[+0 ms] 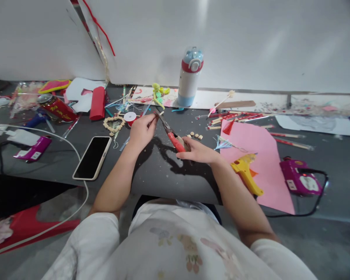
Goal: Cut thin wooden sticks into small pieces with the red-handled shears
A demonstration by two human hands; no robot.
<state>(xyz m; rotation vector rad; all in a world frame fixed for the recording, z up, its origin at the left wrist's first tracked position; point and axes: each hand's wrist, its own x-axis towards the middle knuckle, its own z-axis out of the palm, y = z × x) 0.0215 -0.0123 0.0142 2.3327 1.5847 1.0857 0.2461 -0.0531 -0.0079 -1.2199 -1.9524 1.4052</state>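
Observation:
My right hand (pixel 198 150) is wrapped round the red handles of a pair of pliers (pixel 175 140), which points up and to the left. My left hand (pixel 142 131) is closed in a pinch beside the jaws. A thin wooden stick (pixel 161 112) shows only as a pale end at the jaws; the fingers hide most of it. Several small pale wooden pieces (pixel 196 135) lie just beyond my right hand. Left of my left hand are a heart-shaped ring of similar pieces (pixel 114 123) and a white-topped spool (pixel 130 117).
A phone (pixel 92 158) and a drink can (pixel 57 107) lie to the left. A bottle (pixel 190 77) stands at the back. On the right, a yellow glue gun (pixel 246 171) rests on pink paper (pixel 268 155), near a corded purple device (pixel 301 177). A white cable (pixel 83 194) crosses the table edge.

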